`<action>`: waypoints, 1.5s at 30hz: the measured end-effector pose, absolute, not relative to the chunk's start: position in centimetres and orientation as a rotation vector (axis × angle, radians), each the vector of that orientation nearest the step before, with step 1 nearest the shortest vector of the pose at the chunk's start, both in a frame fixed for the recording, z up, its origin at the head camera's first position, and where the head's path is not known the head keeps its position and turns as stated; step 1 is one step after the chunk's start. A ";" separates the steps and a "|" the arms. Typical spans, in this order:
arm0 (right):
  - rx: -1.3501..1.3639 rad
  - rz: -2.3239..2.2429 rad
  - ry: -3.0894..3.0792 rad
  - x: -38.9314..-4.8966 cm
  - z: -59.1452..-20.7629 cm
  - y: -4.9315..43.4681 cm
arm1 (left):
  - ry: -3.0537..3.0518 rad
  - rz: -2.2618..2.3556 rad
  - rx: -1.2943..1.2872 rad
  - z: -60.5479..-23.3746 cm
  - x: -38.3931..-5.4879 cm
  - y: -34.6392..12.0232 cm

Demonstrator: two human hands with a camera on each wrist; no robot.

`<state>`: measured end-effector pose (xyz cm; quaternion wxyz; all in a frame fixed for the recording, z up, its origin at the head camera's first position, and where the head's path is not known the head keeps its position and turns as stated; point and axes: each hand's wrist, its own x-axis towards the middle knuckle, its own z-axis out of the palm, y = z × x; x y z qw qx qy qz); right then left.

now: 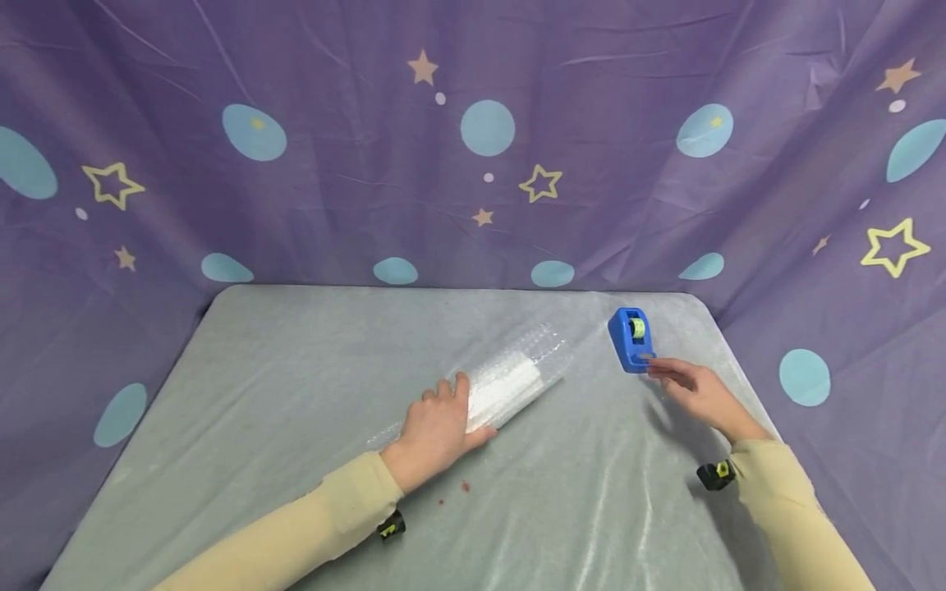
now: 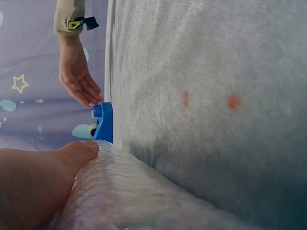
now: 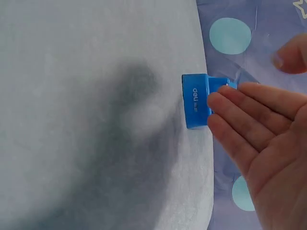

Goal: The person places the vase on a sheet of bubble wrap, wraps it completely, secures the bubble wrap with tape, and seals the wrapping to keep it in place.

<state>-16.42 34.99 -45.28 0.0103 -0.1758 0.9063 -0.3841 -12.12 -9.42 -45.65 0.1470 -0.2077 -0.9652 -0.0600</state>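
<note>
A roll of clear bubble wrap (image 1: 550, 349) with something white inside lies diagonally on the table. My left hand (image 1: 436, 427) holds it from above, fingers over the far side and thumb along the near side. In the left wrist view the thumb lies against the bubble wrap (image 2: 129, 187). To the right stands a blue tape dispenser (image 1: 624, 341) with a small roll of tape in it. My right hand (image 1: 691, 394) is at its near end, close to the cutter. In the right wrist view the fingers (image 3: 254, 124) are straight and the thumb stands apart; whether they touch tape is hard to tell.
A grey cloth covers the table (image 1: 310, 353), with small red spots (image 1: 466, 487) near the left forearm. A purple curtain (image 1: 355, 123) with stars and blue dots hangs behind and at both sides. Each wrist wears a black strap (image 1: 715, 475).
</note>
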 end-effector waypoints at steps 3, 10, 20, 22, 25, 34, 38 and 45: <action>-0.596 -1.158 2.863 -16.8 -45.2 35.3 | -2.767 -0.173 -0.604 -45.6 -12.1 -9.5; -0.493 -1.099 2.888 -17.2 -45.0 35.4 | -2.757 -0.155 -0.613 -45.7 -12.3 -9.4; 0.209 -1.255 3.012 -18.7 -46.0 32.6 | -2.794 -0.165 -0.599 -45.7 -12.5 -9.5; 0.303 -1.289 2.980 -18.8 -45.9 32.2 | -2.812 -0.180 -0.600 -45.7 -12.5 -9.5; 0.397 -1.366 2.902 -18.9 -45.8 31.8 | -2.834 -0.193 -0.599 -45.7 -12.5 -9.5; 0.503 -1.538 2.663 -19.0 -46.1 31.3 | -2.840 -0.202 -0.584 -45.5 -12.4 -9.5; 0.464 -1.630 2.554 -18.9 -46.4 31.3 | -2.853 -0.203 -0.578 -45.5 -12.4 -9.6; 0.434 -1.677 2.434 -19.1 -46.6 31.8 | -2.816 -0.212 -0.597 -45.7 -12.4 -9.6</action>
